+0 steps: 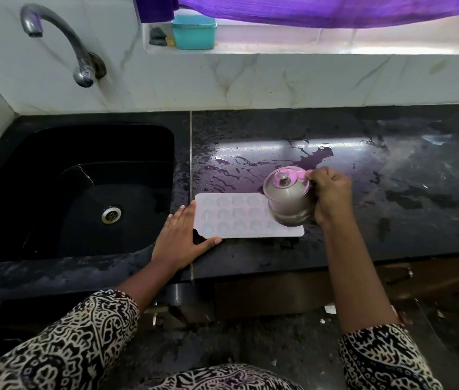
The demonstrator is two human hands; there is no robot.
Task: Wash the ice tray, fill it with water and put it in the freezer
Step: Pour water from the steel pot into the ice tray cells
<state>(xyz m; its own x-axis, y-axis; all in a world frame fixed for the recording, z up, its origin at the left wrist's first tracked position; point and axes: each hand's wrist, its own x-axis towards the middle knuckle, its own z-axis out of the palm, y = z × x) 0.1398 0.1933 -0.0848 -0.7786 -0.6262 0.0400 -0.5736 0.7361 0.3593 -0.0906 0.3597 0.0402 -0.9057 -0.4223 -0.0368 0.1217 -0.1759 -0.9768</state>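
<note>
Wet black counter (pixel 391 198), ice tray (pixel 231 218), perhaps steel pot (pixel 290 201), sink (pixel 54 178)

On my screen both arms wear one printed garment, a dense paisley-like pattern of black swirls and curls on a cream ground. The left sleeve (pixel 82 342) looks loose and wide, its cloth lying in soft folds. The right sleeve (pixel 385 358) carries the same print. Past each sleeve end I see a bare forearm running down to the left hand (pixel 183 237) and the right hand (pixel 331 192). More of the printed cloth (pixel 222 378) shows along the bottom edge.
</note>
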